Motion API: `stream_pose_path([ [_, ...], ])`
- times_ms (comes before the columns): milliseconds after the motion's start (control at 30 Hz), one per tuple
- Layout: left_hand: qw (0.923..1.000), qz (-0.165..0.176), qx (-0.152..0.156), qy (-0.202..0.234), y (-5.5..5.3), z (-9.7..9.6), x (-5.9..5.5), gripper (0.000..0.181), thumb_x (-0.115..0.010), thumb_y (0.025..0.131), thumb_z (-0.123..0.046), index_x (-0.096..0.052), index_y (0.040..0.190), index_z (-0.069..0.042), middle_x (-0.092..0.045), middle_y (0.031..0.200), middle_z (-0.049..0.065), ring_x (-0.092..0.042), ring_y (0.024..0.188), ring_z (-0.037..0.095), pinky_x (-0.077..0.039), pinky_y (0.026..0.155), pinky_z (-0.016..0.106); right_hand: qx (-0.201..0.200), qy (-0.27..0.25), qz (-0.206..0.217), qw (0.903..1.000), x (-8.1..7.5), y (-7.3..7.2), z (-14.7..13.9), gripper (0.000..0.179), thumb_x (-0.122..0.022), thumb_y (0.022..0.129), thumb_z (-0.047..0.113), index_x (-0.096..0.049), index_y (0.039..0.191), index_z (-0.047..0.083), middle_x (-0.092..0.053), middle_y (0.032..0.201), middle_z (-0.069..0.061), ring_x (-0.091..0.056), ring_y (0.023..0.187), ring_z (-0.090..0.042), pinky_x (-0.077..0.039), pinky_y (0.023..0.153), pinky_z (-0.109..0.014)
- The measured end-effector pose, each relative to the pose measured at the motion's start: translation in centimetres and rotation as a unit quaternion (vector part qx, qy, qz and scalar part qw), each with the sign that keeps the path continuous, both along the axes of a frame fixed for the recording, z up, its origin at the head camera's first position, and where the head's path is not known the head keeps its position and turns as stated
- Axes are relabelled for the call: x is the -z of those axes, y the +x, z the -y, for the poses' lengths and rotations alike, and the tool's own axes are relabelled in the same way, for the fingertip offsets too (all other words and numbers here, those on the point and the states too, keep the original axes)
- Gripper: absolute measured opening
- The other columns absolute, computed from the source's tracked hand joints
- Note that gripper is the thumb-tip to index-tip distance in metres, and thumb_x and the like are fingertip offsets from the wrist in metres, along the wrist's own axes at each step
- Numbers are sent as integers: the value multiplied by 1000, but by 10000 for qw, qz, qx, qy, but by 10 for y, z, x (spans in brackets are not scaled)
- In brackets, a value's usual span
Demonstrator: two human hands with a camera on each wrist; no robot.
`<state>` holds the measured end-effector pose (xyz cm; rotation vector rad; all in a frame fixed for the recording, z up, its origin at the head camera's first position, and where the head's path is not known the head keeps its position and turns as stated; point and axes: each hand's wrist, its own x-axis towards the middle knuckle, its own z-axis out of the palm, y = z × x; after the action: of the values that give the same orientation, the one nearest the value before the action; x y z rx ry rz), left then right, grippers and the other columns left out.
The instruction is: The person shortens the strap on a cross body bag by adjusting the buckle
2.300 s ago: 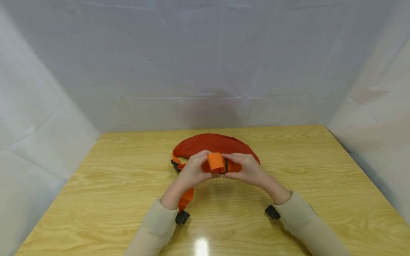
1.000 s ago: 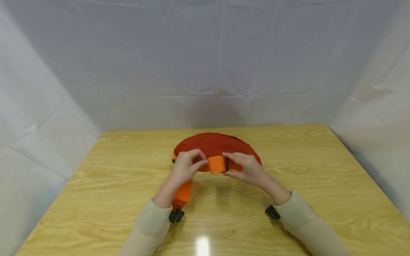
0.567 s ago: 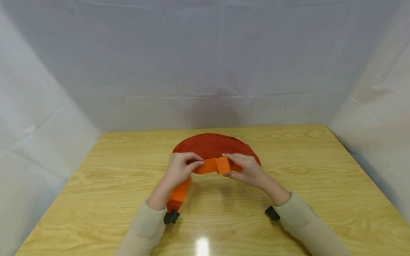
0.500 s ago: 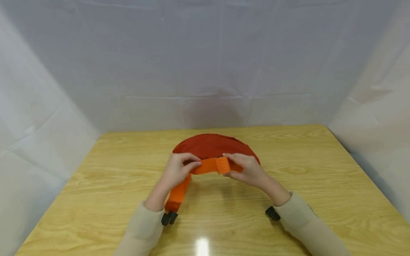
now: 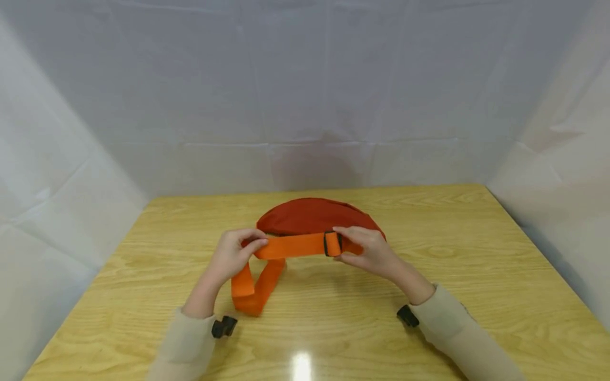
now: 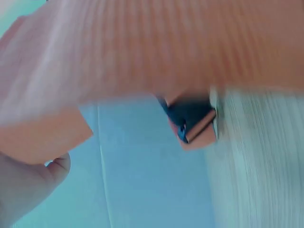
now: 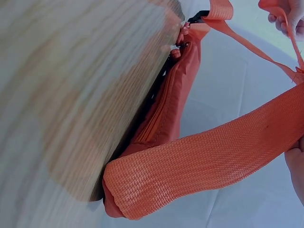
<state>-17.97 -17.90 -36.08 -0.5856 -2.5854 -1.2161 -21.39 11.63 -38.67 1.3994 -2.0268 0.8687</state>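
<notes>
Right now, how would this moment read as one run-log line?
left hand: pinches orange strap | right hand: holds strap at black slider | strap: extended between hands | red pouch: on table, beyond strap

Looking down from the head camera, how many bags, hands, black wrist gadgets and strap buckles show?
Red bag: 1
Hands: 2, left hand and right hand
Black wrist gadgets: 2, left gadget and right gadget
Black strap buckle: 1
Total: 6

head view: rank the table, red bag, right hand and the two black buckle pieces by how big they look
1. table
2. red bag
3. right hand
4. left buckle piece and right buckle piece: too alike to rank
</notes>
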Motion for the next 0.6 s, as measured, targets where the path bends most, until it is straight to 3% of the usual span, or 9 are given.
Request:
stream_pose_path([
  [167,9999,-69,76,-22,1,11,2,8,-59,84,-6,-67,84,-4,-63,77,2,-53,61,11,-45,55,26,-8,36,56,10000,0,1,0,56,-79,60,2,-56,110,-9,-61,97,-17,-59,84,-23,-49,67,-31],
  [600,9995,-113,-159,-248,8,33,1,8,-59,85,-7,-66,87,-6,-62,76,0,-54,60,12,-45,53,26,68,44,68,9999,0,2,-1,56,-80,61,8,-57,109,-9,-61,98,-18,-59,86,-25,-49,69,-32],
])
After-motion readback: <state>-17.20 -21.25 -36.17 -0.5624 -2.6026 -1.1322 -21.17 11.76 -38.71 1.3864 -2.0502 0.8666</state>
